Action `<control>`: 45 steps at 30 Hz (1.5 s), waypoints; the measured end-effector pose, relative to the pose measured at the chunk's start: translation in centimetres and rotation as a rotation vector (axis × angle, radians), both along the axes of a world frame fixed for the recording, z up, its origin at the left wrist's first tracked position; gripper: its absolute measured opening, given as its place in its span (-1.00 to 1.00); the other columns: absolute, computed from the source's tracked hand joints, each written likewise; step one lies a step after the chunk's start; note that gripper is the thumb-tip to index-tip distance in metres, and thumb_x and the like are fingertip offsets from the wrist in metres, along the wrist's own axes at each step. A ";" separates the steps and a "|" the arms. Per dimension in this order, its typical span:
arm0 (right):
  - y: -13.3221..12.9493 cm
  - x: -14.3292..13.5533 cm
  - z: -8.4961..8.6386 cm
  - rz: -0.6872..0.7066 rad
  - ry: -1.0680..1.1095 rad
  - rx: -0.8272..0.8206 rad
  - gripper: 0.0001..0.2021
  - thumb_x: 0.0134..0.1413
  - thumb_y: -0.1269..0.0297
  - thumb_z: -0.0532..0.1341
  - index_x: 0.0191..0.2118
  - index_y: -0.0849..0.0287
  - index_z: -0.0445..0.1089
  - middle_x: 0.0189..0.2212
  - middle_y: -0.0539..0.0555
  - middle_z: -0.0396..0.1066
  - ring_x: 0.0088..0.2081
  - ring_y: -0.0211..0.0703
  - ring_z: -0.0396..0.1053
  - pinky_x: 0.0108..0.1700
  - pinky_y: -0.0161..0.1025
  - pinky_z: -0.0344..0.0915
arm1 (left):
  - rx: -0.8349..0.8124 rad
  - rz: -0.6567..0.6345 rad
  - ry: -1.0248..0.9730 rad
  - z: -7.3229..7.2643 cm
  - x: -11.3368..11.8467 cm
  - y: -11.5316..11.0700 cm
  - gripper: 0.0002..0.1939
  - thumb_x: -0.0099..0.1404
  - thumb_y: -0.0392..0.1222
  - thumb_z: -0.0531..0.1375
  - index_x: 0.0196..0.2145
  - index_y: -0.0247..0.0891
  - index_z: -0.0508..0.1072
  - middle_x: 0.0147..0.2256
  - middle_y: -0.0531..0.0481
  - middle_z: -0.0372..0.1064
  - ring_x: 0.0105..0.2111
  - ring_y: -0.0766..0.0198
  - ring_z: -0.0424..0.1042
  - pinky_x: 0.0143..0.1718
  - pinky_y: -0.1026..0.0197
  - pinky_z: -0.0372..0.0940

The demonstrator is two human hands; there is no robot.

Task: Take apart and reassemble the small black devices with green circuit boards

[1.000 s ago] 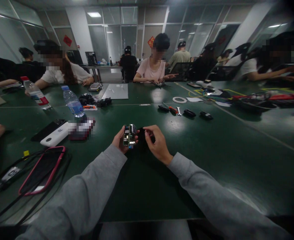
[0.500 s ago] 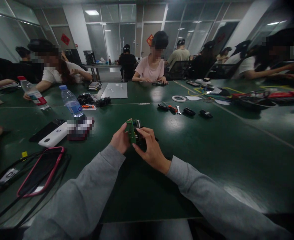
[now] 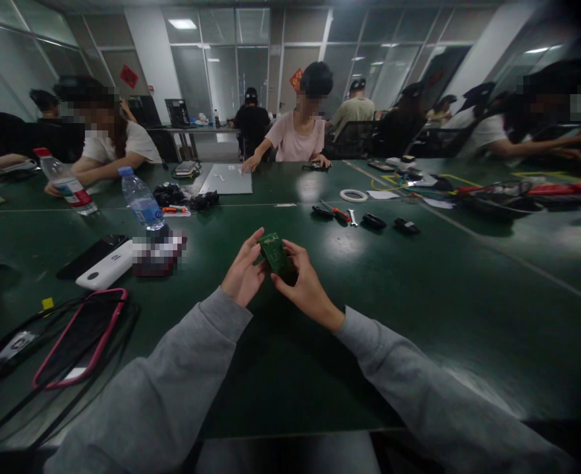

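Observation:
A small green circuit board is held up above the green table, its flat face turned toward me. My left hand grips its left edge, with fingertips at the upper left corner. From the right, my right hand holds the board with its thumb low and its fingers at the far side. The parts behind the board are hidden. Beyond my hands lie a red-handled screwdriver, a small wrench and black pieces.
On the left are a pink-edged phone with cables, a white power bank and two bottles. A tape ring lies farther back. Across the table a person reaches to a silver sheet.
The green board has turned from nearly edge-on to face me, and its other parts have gone out of sight. The person opposite has stretched an arm to the silver sheet.

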State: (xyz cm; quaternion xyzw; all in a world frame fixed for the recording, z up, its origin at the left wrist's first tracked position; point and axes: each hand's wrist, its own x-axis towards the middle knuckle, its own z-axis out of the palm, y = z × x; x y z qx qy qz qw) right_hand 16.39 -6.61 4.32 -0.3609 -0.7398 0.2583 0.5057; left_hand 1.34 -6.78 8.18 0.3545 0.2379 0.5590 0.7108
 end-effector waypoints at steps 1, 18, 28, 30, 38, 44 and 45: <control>0.2 0.2 0.1 0.022 0.047 -0.043 -0.34 0.02 0.35 0.22 0.20 0.13 -0.07 0.06 0.17 0.10 0.06 -0.07 0.19 0.12 -0.06 0.20 | 0.008 -0.005 0.016 0.2 -0.1 0.0 -0.50 0.18 -0.13 0.18 0.09 -0.02 0.24 -0.02 -0.01 0.30 -0.18 0.28 0.37 -0.10 0.18 0.22; 1.5 1.7 2.4 0.140 0.373 -0.544 -0.49 0.07 0.07 0.19 0.07 0.22 0.14 -0.16 0.15 0.34 -0.26 -0.17 0.38 -0.19 -0.21 0.39 | 0.135 0.067 0.321 -1.1 -0.8 0.9 -0.47 0.15 -0.13 0.22 0.08 -0.03 0.24 0.02 -0.11 0.27 -0.11 0.13 0.41 -0.09 0.06 0.23; 3.0 3.5 1.3 -0.313 -0.187 0.072 -0.49 0.07 0.19 0.22 0.12 0.23 0.19 0.02 0.18 0.24 0.03 -0.02 0.24 0.11 -0.04 0.19 | 0.120 0.207 0.430 -3.2 -2.2 2.8 -0.53 0.13 -0.11 0.22 0.02 -0.12 0.31 -0.12 -0.09 0.39 -0.25 0.26 0.43 -0.21 0.20 0.26; 2.6 3.2 1.2 -0.357 -0.292 0.100 -0.50 0.08 0.18 0.21 0.13 0.22 0.19 -0.01 0.19 0.26 -0.01 0.01 0.27 0.05 -0.02 0.24 | 0.076 0.230 0.419 -3.5 -2.5 3.1 -0.52 0.11 -0.12 0.24 0.01 -0.13 0.32 -0.14 -0.09 0.40 -0.28 0.28 0.43 -0.25 0.23 0.25; 0.9 1.8 0.5 -0.525 -0.628 0.196 -0.49 0.17 0.15 0.10 0.20 0.18 0.10 -0.16 0.19 0.27 -0.26 -0.02 0.34 -0.28 -0.14 0.34 | 0.098 0.198 0.485 -3.9 -2.5 3.4 -0.55 0.12 -0.12 0.23 -0.01 -0.13 0.34 -0.16 -0.07 0.41 -0.32 0.30 0.43 -0.28 0.23 0.25; 0.9 1.4 0.4 -0.556 -0.702 0.223 -0.51 0.20 0.14 0.09 0.20 0.19 0.10 -0.21 0.19 0.26 -0.27 -0.03 0.31 -0.29 -0.16 0.31 | 0.160 0.161 0.506 -4.0 -2.3 3.3 -0.56 0.11 -0.14 0.24 -0.03 -0.18 0.36 -0.16 -0.10 0.40 -0.35 0.28 0.42 -0.31 0.21 0.25; 0.8 1.3 0.4 -0.556 -0.716 0.223 -0.52 0.20 0.14 0.08 0.19 0.19 0.10 -0.21 0.19 0.25 -0.25 -0.02 0.30 -0.27 -0.15 0.30 | 0.159 0.162 0.510 -4.0 -2.4 3.3 -0.56 0.11 -0.14 0.23 -0.02 -0.17 0.36 -0.15 -0.10 0.40 -0.35 0.28 0.43 -0.32 0.21 0.25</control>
